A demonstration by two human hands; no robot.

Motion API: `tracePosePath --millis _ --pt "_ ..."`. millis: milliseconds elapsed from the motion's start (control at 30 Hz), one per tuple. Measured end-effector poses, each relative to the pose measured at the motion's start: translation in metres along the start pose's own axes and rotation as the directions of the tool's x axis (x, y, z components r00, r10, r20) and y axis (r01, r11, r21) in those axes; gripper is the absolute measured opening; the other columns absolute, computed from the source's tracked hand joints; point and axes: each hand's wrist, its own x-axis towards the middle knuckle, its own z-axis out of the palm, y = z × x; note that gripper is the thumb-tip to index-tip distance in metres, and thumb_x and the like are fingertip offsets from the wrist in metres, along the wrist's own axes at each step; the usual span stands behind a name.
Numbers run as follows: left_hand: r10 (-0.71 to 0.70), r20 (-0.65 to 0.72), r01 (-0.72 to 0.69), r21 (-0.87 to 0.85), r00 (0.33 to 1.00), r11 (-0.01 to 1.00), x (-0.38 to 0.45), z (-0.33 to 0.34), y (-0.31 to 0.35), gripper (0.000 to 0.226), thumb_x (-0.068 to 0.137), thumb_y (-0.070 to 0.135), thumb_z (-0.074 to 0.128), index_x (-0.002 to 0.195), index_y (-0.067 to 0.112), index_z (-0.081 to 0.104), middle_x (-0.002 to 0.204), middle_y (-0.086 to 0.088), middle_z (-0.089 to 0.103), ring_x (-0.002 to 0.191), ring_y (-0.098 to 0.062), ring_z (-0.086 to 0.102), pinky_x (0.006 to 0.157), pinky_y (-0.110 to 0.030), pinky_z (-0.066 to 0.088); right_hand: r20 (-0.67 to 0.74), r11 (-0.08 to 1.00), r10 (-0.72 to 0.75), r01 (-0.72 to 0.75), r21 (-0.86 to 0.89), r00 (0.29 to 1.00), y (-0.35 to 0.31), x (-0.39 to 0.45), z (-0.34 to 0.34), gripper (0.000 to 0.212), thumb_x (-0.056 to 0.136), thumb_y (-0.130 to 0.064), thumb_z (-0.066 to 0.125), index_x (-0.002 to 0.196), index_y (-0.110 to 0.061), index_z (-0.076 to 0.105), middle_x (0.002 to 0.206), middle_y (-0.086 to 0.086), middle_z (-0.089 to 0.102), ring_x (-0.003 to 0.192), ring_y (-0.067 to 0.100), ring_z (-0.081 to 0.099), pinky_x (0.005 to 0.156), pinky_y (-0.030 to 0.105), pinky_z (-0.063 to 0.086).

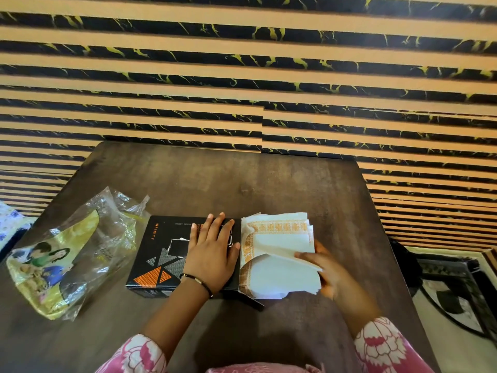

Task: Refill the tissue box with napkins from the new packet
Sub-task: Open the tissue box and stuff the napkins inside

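Dark wooden table [242, 184]: napkins [279, 254] pinched in right hand [325, 273], at 3 o'clock of tissue box [161, 254]; left hand [212, 251] flat, fingers spread, on box

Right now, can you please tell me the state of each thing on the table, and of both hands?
Black box: lying flat, closed, with an opening in its top.
Napkins: loose uneven stack, out of the packet, beside the box.
Plastic packet: torn open, crumpled, looks emptied.
Left hand: flat, pressing on the box.
Right hand: gripping the napkins' edge.
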Motion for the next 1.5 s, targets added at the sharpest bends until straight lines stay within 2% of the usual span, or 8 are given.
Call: tracePosePath --millis 167,300,400,667,867,1167,1333,1500 --pt "-0.006 0.002 0.006 0.007 1.000 1.000 -0.001 -0.001 0.000 0.072 0.081 0.062 0.014 0.142 0.026 0.027 0.155 0.001 0.020 0.145 -0.020 0.007 0.116 -0.045 -0.002 -0.078 0.972 -0.021 0.002 -0.236 0.997 0.003 0.006 -0.005 0.050 0.081 -0.007 0.066 0.125 -0.022 0.048 0.119 0.009 0.062 0.108 0.030 0.061 0.092 0.052 0.051" --pt "-0.009 0.048 0.007 0.046 0.999 0.999 -0.002 -0.004 0.001 0.086 0.072 0.073 0.037 0.144 0.030 0.018 0.157 0.003 0.012 0.145 -0.019 0.000 0.113 -0.043 -0.010 -0.069 0.914 -0.075 0.041 -0.404 0.995 0.004 0.006 0.002 0.074 0.061 -0.025 0.081 0.125 -0.028 0.043 0.120 0.001 0.061 0.109 0.022 0.060 0.092 0.050 0.052" --pt "0.000 0.073 -0.006 0.075 0.997 0.997 -0.001 -0.005 0.002 0.095 0.064 0.077 0.030 0.145 0.031 0.012 0.157 0.002 0.008 0.145 -0.020 -0.004 0.113 -0.046 -0.011 -0.081 0.902 -0.107 0.063 -0.428 0.991 0.004 0.006 0.001 0.089 0.052 -0.026 0.083 0.127 -0.029 0.035 0.122 -0.001 0.055 0.111 0.019 0.057 0.092 0.048 0.052" --pt "0.008 0.068 -0.014 0.094 0.998 0.995 -0.002 -0.001 0.000 0.085 0.072 0.072 0.021 0.145 0.031 0.009 0.158 0.001 0.006 0.145 -0.022 -0.005 0.115 -0.049 -0.009 -0.050 0.901 -0.203 0.167 -0.400 0.978 0.006 -0.004 0.012 0.061 0.079 -0.006 0.065 0.126 -0.032 0.038 0.124 -0.001 0.057 0.114 0.021 0.056 0.095 0.051 0.050" --pt "0.012 0.061 -0.017 0.089 0.998 0.996 -0.001 -0.001 0.001 0.087 0.070 0.073 0.018 0.146 0.030 0.010 0.158 0.000 0.007 0.145 -0.023 -0.004 0.115 -0.049 -0.009 -0.101 0.950 -0.241 0.214 -0.228 0.965 0.011 -0.013 0.014 0.049 0.083 0.010 0.053 0.103 -0.036 0.054 0.113 0.005 0.063 0.103 0.028 0.062 0.084 0.048 0.055" --pt "0.023 0.060 -0.028 0.079 0.998 0.996 -0.001 0.000 0.000 0.087 0.069 0.070 0.022 0.145 0.029 0.013 0.157 -0.001 0.009 0.145 -0.024 -0.002 0.114 -0.049 -0.009 -0.169 0.975 -0.121 0.085 -0.204 0.978 0.019 -0.002 -0.001 0.049 0.080 -0.002 0.063 0.120 -0.028 0.049 0.118 0.009 0.063 0.105 0.029 0.063 0.087 0.053 0.054" --pt "0.023 0.049 -0.026 0.069 0.999 0.997 -0.001 0.002 -0.001 0.086 0.071 0.071 0.022 0.145 0.029 0.015 0.157 -0.002 0.011 0.145 -0.025 0.000 0.114 -0.050 -0.009 0.035 0.972 0.224 -0.225 0.062 0.974 0.003 -0.007 -0.003 0.046 0.071 -0.023 0.073 0.113 -0.012 0.060 0.112 0.018 0.066 0.104 0.034 0.063 0.077 0.043 0.056" --pt "0.024 0.056 -0.029 0.080 0.998 0.996 -0.001 0.000 0.000 0.086 0.071 0.070 0.021 0.146 0.029 0.013 0.157 -0.001 0.009 0.145 -0.024 -0.002 0.114 -0.049 -0.009 0.052 0.934 0.284 -0.264 -0.240 0.957 -0.006 0.003 -0.004 0.060 0.067 -0.021 0.075 0.123 -0.018 0.052 0.119 0.015 0.062 0.112 0.034 0.059 0.080 0.049 0.055"
